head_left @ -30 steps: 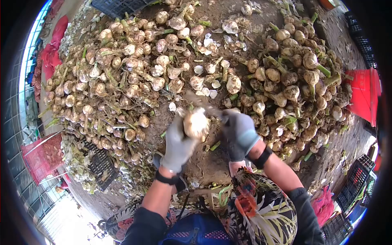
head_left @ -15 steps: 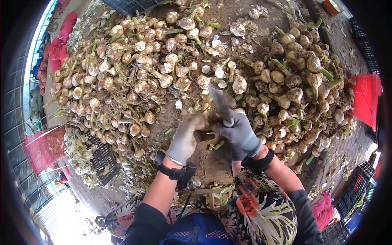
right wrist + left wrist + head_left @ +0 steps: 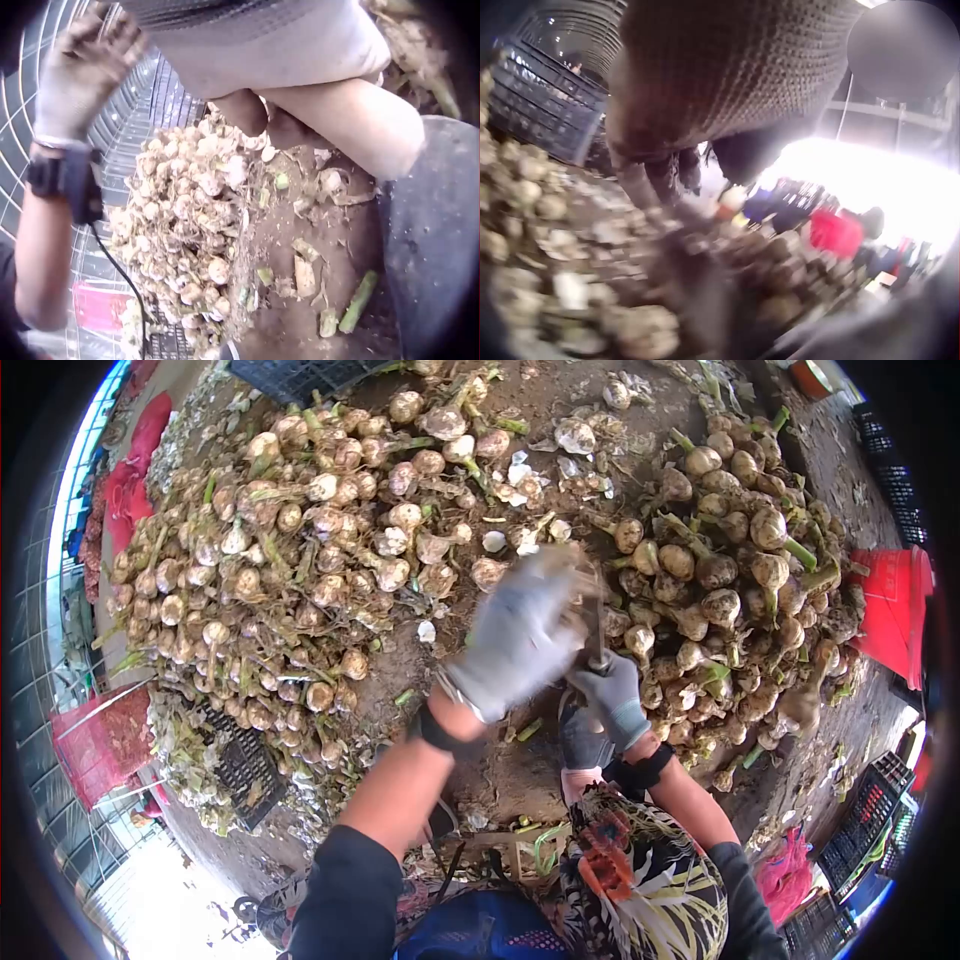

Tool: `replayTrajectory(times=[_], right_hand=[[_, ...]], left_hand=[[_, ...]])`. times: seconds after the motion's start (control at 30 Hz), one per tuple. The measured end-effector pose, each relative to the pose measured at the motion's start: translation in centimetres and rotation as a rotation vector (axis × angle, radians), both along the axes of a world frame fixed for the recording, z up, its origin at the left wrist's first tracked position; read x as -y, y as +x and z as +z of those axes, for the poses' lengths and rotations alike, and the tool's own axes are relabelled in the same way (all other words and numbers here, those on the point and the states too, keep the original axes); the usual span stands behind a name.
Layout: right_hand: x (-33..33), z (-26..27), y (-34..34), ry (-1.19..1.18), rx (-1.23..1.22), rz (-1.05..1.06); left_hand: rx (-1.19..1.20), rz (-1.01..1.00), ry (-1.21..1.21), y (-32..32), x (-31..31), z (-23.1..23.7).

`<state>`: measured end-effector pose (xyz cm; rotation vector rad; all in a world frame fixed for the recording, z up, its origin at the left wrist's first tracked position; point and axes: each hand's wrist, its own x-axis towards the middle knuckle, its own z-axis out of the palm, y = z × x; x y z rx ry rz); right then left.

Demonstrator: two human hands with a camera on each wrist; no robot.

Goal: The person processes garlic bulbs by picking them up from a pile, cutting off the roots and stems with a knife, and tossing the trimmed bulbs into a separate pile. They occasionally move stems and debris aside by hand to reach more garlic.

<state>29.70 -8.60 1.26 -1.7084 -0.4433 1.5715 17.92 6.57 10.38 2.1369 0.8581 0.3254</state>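
My left hand [image 3: 525, 630], in a grey-white glove and blurred, reaches forward over the bare soil, its fingers near the blade of a knife [image 3: 597, 625]. No bulb shows in it; in the right wrist view the left hand [image 3: 79, 82] has dirty, loosely bent fingers. My gloved right hand [image 3: 612, 695] grips the knife by its handle, mostly hidden in the fist, with the blade pointing forward. A blurred garlic bulb [image 3: 800, 705] with its stem is at the near edge of the right-hand pile of garlic [image 3: 720, 575].
A wide heap of garlic [image 3: 290, 550] spreads on the left. Cut green stem pieces [image 3: 358, 301] lie on the soil. A red bucket [image 3: 890, 605] stands at the far right, a dark crate [image 3: 300, 375] at the back, and a black crate [image 3: 240, 760] at lower left.
The garlic bulb seen in my left hand one second ago is gone from it. That hand has swung forward and right, and a blurred bulb now shows by the right pile. The right hand keeps the knife.
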Motion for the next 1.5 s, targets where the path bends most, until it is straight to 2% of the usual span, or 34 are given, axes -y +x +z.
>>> replayTrajectory(times=[0.03, 0.1, 0.13, 0.2, 0.23, 0.27, 0.33, 0.37, 0.4, 0.43, 0.5, 0.53, 0.57, 0.63, 0.67, 0.7, 0.73, 0.77, 0.83, 0.9, 1.0, 1.13, 1.2, 1.23, 1.27, 1.3, 1.33, 1.37, 1.4, 1.47, 1.5], right_hand=[[-0.2, -0.2, 0.1, 0.012, -0.082, -0.152], [-0.9, -0.3, 0.4, 0.027, -0.131, -0.238], [-1.6, 0.1, 0.5, 0.028, -0.126, -0.241], [-2.3, 1.4, 0.3, 0.135, -0.159, -0.295], [-2.5, 1.7, 0.4, 0.131, -0.160, -0.297], [-2.9, 2.0, 0.5, 0.116, -0.148, -0.250], [-3.5, 2.3, 0.2, 0.137, -0.150, -0.195], [-3.9, 2.7, 0.1, 0.137, -0.152, -0.195], [-4.2, 3.4, 0.1, 0.165, -0.213, -0.207], [-4.4, 3.8, 0.1, 0.191, -0.275, -0.219], [-4.2, 3.7, 0.1, 0.193, -0.338, -0.221], [-4.1, 4.0, 0.2, 0.154, -0.306, -0.130], [-4.1, 4.5, 0.3, 0.117, -0.274, -0.039], [-4.2, 5.9, -0.1, 0.115, -0.311, -0.042], [-3.8, 5.5, -0.5, 0.216, -0.131, 0.027], [-3.4, 5.4, -0.7, 0.315, 0.051, 0.095], [-2.9, 5.9, -0.5, 0.484, 0.477, 0.277], [-2.7, 6.6, -0.6, 0.484, 0.478, 0.279], [-2.7, 7.7, -1.1, 0.527, 0.896, 0.643], [-2.7, 7.7, -1.4, 0.527, 0.894, 0.645], [-2.8, 7.5, -1.4, 0.506, 0.907, 0.665], [-2.5, 6.6, -1.5, 0.515, 0.877, 0.600], [-2.6, 6.1, -1.2, 0.506, 0.863, 0.584], [-2.9, 4.8, -0.5, 0.242, 0.802, 0.576], [-2.8, 3.6, 0.1, -0.019, 0.734, 0.555], [-1.7, 2.1, 0.7, 0.011, 0.744, 0.502], [-1.0, 1.6, 0.5, 0.089, 0.536, 0.387], [-0.3, 1.5, 0.4, 0.157, 0.334, 0.265], [-0.5, 2.1, 0.2, 0.208, 0.144, 0.172], [-1.2, 3.2, 0.2, 0.253, 0.115, 0.226], [-1.4, 3.6, 0.3, 0.292, 0.113, 0.260]], left_hand=[[-0.282, 0.008, 0.147, -1.6, -1.4, -3.4], [-0.664, -0.057, 0.388, -4.7, -2.9, -8.3], [-0.658, -0.059, 0.390, -5.1, -3.3, -8.7], [-0.563, 0.066, 0.117, -5.5, -2.9, -9.0], [-0.565, 0.063, 0.114, -5.3, -2.1, -8.0], [-0.238, 0.189, -0.222, -5.1, -1.1, -6.8], [0.142, 0.271, -0.622, -4.9, 1.1, -5.1], [0.185, 0.234, -0.694, -4.9, 2.3, -4.4], [0.073, 0.214, -0.453, -4.6, 3.5, -2.6], [0.072, 0.217, -0.452, -5.1, 4.1, -2.2], [-0.169, 0.165, 0.013, -6.2, 4.6, -1.6], [0.070, 0.264, -0.416, -6.0, 5.1, -1.6], [0.067, 0.269, -0.412, -6.1, 5.5, -1.7], [0.383, 0.537, -0.956, -6.0, 5.6, -1.3], [0.416, 0.613, -1.082, -6.3, 5.7, -0.8], [0.415, 0.614, -1.080, -6.7, 5.8, -0.9], [0.424, 0.583, -0.986, -7.3, 6.0, -1.3], [0.434, 0.591, -0.964, -8.5, 6.7, -2.5], [0.445, 0.598, -0.943, -9.6, 7.7, -3.2], [0.261, 0.626, -0.729, -10.1, 8.5, -3.5], [0.386, 0.628, -0.836, -10.2, 8.7, -3.6], [0.322, 0.526, -0.812, -10.1, 7.4, -3.2], [0.165, 0.414, -0.493, -9.6, 6.6, -2.5], [0.167, 0.414, -0.494, -8.8, 6.5, -0.8], [0.282, 0.397, -0.649, -7.5, 6.3, 1.6], [0.397, 0.382, -0.800, -6.6, 6.3, 2.8], [0.344, 0.429, -0.749, -6.4, 6.8, 2.1], [0.242, 0.306, -0.560, -6.4, 6.3, 1.6], [0.249, 0.298, -0.503, -6.0, 6.3, 1.1], [0.244, 0.284, -0.451, -6.2, 6.3, 0.7], [0.088, 0.118, -0.259, -6.8, 5.9, 0.6]])
